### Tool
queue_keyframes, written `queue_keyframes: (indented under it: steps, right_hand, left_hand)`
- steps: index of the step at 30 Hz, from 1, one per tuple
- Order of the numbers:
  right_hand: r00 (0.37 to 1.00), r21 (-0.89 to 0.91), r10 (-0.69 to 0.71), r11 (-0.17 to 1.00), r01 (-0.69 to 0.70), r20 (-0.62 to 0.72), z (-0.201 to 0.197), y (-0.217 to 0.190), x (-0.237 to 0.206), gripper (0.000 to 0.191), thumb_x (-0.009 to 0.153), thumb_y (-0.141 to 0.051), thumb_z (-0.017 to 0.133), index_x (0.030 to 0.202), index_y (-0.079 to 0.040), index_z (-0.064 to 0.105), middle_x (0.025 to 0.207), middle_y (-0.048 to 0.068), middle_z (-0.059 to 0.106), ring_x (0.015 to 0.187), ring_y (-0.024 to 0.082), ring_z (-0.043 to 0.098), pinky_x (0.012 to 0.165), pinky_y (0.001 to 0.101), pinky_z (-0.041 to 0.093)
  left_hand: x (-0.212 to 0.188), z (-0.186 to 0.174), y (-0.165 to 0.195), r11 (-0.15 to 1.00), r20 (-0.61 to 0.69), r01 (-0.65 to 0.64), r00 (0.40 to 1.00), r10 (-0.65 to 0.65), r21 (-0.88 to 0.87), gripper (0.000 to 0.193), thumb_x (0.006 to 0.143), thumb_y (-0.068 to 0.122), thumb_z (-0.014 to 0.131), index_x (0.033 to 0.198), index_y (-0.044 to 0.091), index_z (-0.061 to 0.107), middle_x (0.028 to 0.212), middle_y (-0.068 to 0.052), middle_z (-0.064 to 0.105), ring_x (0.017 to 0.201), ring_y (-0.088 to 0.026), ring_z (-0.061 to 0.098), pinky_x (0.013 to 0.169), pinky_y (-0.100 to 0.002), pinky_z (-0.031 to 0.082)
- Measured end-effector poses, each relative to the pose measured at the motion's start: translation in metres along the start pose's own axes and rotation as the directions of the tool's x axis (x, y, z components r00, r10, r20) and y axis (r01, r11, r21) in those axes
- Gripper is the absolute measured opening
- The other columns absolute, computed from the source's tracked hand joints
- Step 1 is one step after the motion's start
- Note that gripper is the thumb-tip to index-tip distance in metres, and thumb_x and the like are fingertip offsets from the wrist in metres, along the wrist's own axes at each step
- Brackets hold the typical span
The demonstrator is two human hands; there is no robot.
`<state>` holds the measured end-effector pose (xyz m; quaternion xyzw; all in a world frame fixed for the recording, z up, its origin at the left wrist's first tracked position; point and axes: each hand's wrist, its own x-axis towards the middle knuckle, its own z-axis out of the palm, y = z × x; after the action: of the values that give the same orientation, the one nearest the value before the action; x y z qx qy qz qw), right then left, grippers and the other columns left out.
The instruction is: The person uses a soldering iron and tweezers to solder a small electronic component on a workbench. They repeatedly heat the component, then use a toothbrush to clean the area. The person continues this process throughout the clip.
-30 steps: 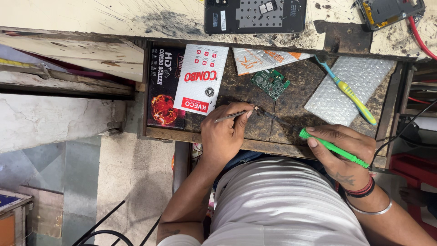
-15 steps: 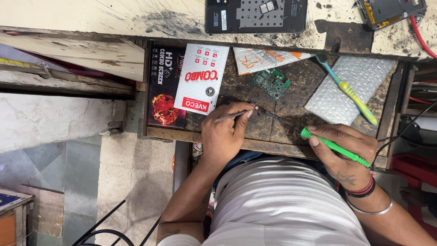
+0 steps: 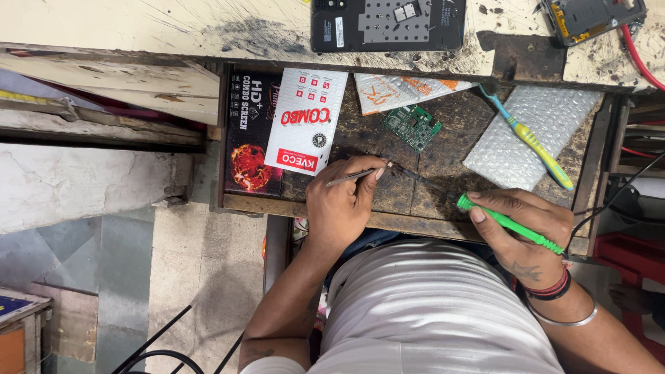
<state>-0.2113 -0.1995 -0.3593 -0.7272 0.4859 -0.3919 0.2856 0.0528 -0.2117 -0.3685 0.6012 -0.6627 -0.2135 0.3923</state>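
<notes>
My left hand [image 3: 343, 204] pinches thin metal tweezers [image 3: 350, 178], whose tips hold a tiny part over the dark wooden work surface [image 3: 395, 201]. My right hand [image 3: 530, 232] grips a green-handled soldering iron [image 3: 509, 223]. The iron's dark shaft reaches left to meet the tweezer tips. A small green circuit board [image 3: 413, 126] lies just beyond both tools, touching neither.
A white box [image 3: 308, 121] overlaps a black box [image 3: 248, 138] at the left. A toothbrush [image 3: 530, 138] lies on bubble wrap [image 3: 499, 159] at the right. A foil packet [image 3: 402, 88] and two opened phones [image 3: 388, 24] [image 3: 592, 17] lie farther off. Cables hang at the right.
</notes>
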Motion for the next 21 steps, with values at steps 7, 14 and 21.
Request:
queue_keyframes:
  steps: [7,14,21]
  right_hand:
    - [1.0,-0.008,-0.009,1.0,0.009,-0.008,0.0002,0.0001,-0.001,0.018,0.093,-0.005,0.077,0.109,0.002,0.076,0.098,0.016,0.076,0.082,0.02,0.076,0.073,0.0246,0.058]
    - [1.0,-0.021,-0.023,1.0,0.022,-0.015,0.0005,0.0007,-0.0012,0.018,0.093,-0.005,0.077,0.109,0.002,0.076,0.098,0.016,0.076,0.081,0.02,0.076,0.072,0.0244,0.058]
    - [1.0,-0.025,-0.013,1.0,0.012,-0.014,0.0001,0.001,-0.0013,0.019,0.093,-0.005,0.077,0.11,0.002,0.076,0.098,0.016,0.076,0.081,0.019,0.076,0.072,0.0243,0.058]
  left_hand:
    - [0.0003,-0.0002,0.0009,1.0,-0.005,-0.009,1.0,0.009,-0.006,0.013,0.102,0.026,0.067,0.104,0.014,0.071,0.093,-0.003,0.076,0.082,-0.025,0.074,0.07,-0.038,0.055]
    - [0.0008,-0.0004,0.0019,1.0,-0.003,-0.007,1.0,0.007,-0.014,0.012,0.102,0.025,0.067,0.104,0.013,0.071,0.093,-0.004,0.076,0.083,-0.026,0.074,0.071,-0.039,0.055]
    - [0.0003,-0.001,0.002,1.0,-0.005,-0.004,1.0,0.004,0.004,0.013,0.101,0.025,0.068,0.104,0.013,0.072,0.094,-0.004,0.076,0.082,-0.026,0.074,0.071,-0.039,0.055]
